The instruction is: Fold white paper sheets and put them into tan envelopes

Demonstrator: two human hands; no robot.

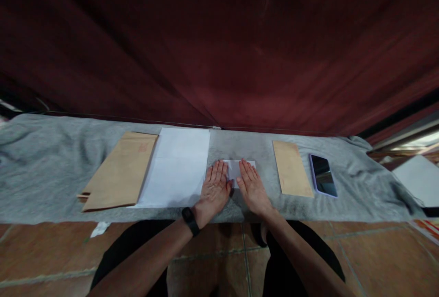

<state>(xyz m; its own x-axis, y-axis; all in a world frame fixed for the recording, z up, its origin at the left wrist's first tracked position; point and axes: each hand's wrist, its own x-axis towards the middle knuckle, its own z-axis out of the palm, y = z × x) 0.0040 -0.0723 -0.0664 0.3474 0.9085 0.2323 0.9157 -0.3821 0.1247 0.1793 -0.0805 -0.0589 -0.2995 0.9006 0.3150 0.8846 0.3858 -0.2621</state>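
A small folded white paper (235, 169) lies on the grey cloth (41, 169) in front of me. My left hand (214, 189) lies flat on its left part, fingers stretched out and together. Beside it, my right hand (252, 187) presses flat on the paper's right part, fingers also extended. Most of the paper is hidden under both palms. A black band sits on my left wrist (190, 220).
A stack of white sheets (176, 166) lies left of my hands, with brown envelopes (120, 173) further left. One brown envelope (291, 169) and a dark phone (323, 175) lie to the right. A dark red curtain (219, 45) hangs behind. Tiled floor (44, 251) shows below.
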